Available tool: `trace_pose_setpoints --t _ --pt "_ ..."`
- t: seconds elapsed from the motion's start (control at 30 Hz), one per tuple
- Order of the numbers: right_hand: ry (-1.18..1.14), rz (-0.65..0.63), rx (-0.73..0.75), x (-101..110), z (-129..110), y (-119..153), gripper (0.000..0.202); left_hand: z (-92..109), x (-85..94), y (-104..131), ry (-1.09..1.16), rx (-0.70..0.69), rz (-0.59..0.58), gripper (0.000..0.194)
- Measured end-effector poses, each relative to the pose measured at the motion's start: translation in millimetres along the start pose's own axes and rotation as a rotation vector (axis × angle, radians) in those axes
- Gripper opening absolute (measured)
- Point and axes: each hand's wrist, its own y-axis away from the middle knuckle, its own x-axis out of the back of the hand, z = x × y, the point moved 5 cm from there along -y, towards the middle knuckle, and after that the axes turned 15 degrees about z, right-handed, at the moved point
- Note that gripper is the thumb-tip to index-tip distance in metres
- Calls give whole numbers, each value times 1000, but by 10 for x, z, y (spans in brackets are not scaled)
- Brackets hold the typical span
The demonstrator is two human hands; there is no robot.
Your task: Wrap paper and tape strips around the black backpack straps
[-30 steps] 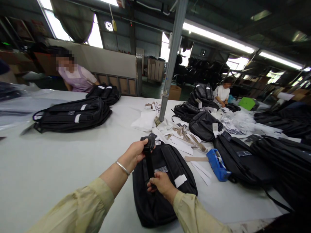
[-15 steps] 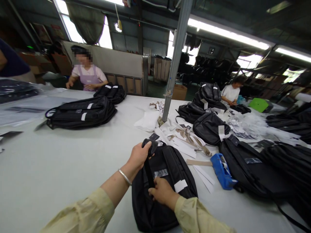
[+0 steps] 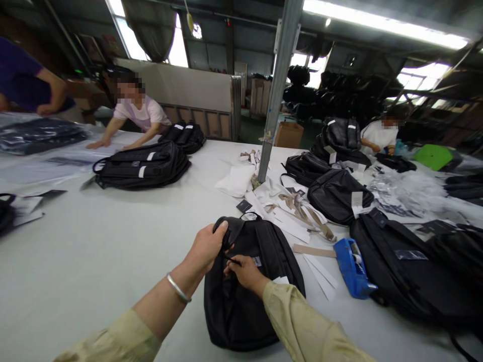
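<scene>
A black backpack [image 3: 241,322] lies on the white table [image 3: 124,266] in front of me, strap side up. At its upper left, my left hand [image 3: 207,245] is closed around the padded shoulder strap [image 3: 231,229], which looks folded over in the grip. Just below and to the right, my right hand [image 3: 246,271] pinches a thin black webbing strap [image 3: 232,260] that runs up toward the left hand. A white paper strip on the backpack shows partly beside my right sleeve.
Right of the backpack stand a blue tape dispenser [image 3: 353,269], paper scraps [image 3: 289,223] and more black backpacks [image 3: 337,196]. A metal post [image 3: 272,108] rises from the table. Bagged and stacked backpacks [image 3: 143,166] lie at the left. Several people work across the table.
My right hand has moved up closer to my left, still pinching the webbing. The left hand has shifted slightly left and down with the strap. A co-worker's arms now reach onto the table.
</scene>
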Motion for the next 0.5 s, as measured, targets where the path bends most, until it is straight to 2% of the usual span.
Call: trace_pose_setpoints --t 0.07,0.1,0.17,0.23,0.3,0.33,0.4,0.47,0.5 --pt "95 31 16 117 132 -63 11 -203 151 185 -62 39 -26 35" --pt "125 57 12 179 177 -88 16 -355 224 296 -88 87 -51 36" --pt "261 153 19 302 230 -106 40 -737 327 549 -43 259 -145 41" --pt "476 243 83 385 227 -75 70 -1151 384 802 72 453 -192 48" --pt "685 247 236 391 169 -23 86 -1534 419 1009 101 594 -143 52" --pt "753 188 340 359 134 2 86 -1686 423 1090 91 628 -112 52" --pt "826 -37 575 254 81 57 74 -1891 423 1206 46 672 -49 52" --pt "838 -273 760 176 71 103 58 -1948 401 1258 40 716 -49 50" --pt "834 -347 812 163 77 108 53 -1925 379 1256 61 734 -81 48"
